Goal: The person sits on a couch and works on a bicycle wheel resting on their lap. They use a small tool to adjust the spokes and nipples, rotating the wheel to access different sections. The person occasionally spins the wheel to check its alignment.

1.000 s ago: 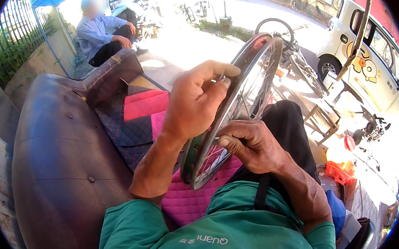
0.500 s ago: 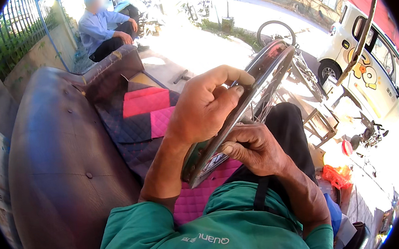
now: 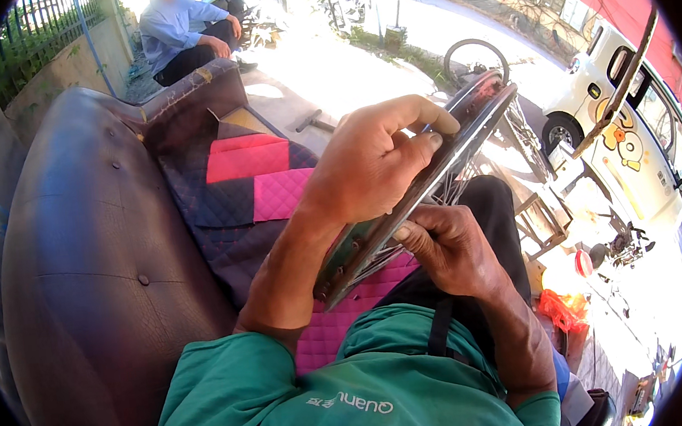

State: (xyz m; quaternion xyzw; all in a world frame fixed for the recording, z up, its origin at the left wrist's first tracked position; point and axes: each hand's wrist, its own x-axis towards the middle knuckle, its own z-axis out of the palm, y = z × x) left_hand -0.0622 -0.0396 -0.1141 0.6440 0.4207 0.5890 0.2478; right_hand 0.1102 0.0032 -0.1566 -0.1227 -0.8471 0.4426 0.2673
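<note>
I sit on a dark sofa and hold a spoked metal wheel rim (image 3: 476,122) almost edge-on over my lap. My left hand (image 3: 372,156) wraps over the upper edge of the rim, fingers curled across it. My right hand (image 3: 443,248) is under the rim near its lower part, thumb and fingertips pressed against the spokes and inner edge. The rim's near end (image 3: 339,275) points at my chest, its far end reaches toward the street.
A brown leather sofa (image 3: 83,262) with a pink and dark quilted cover (image 3: 251,176) is at my left. A person in a blue shirt (image 3: 179,27) sits beyond it. A white vehicle (image 3: 636,127), a bicycle wheel (image 3: 474,56) and a metal frame (image 3: 543,222) stand at the right.
The rim has tilted from showing its open face to lying nearly edge-on. My left hand slid along its upper edge; my right hand stayed beneath it.
</note>
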